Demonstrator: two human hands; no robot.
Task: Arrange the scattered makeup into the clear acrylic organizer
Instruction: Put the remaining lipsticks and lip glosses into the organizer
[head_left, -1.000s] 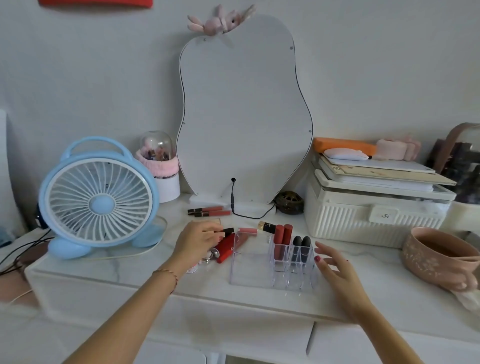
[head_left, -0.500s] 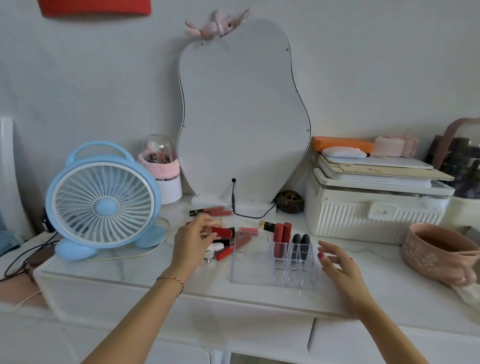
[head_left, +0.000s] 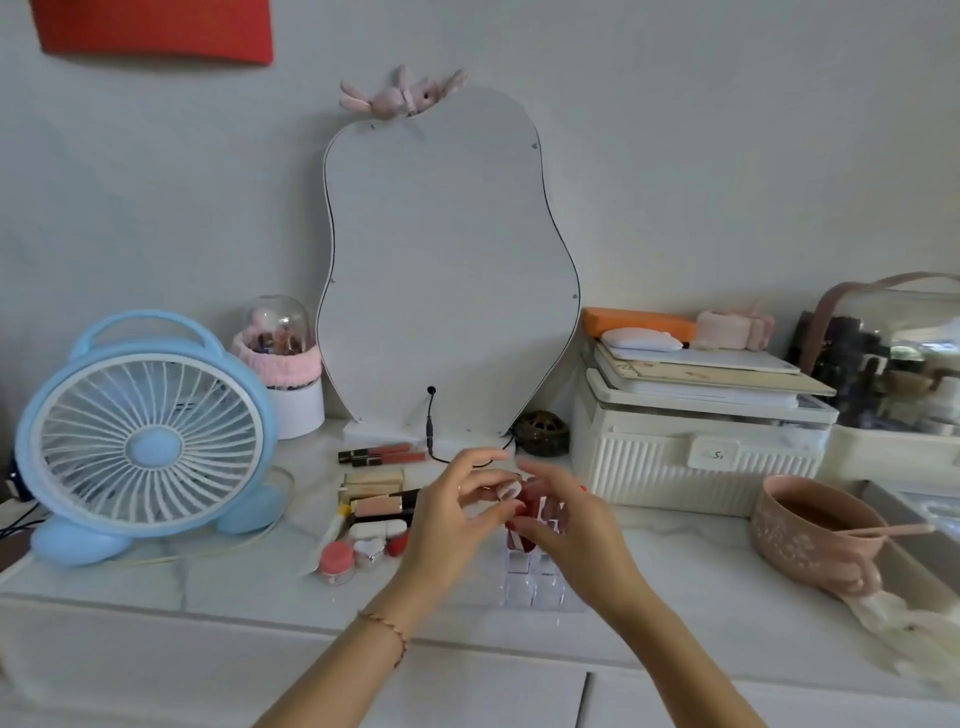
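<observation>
Small pale makeup piece (head_left: 510, 489) pinched in left hand (head_left: 451, 512) above clear organizer (head_left: 540, 582); right hand (head_left: 569, 525) beside it, fingers curled, grasp not discernible. Scattered lipsticks (head_left: 382, 506) left of hands on bench (head_left: 156, 577); blue fan (head_left: 145, 441) farther left.

Your left hand (head_left: 451, 512) and right hand (head_left: 566, 525) cover most of the organizer (head_left: 540, 584), so you see only its front cells. A small pale item (head_left: 510, 489) between your fingertips is blurred, possibly a cap. At three o'clock, the tray (head_left: 914, 525) is cut by the edge; the bag (head_left: 883, 358) contents are too dim to tell.
</observation>
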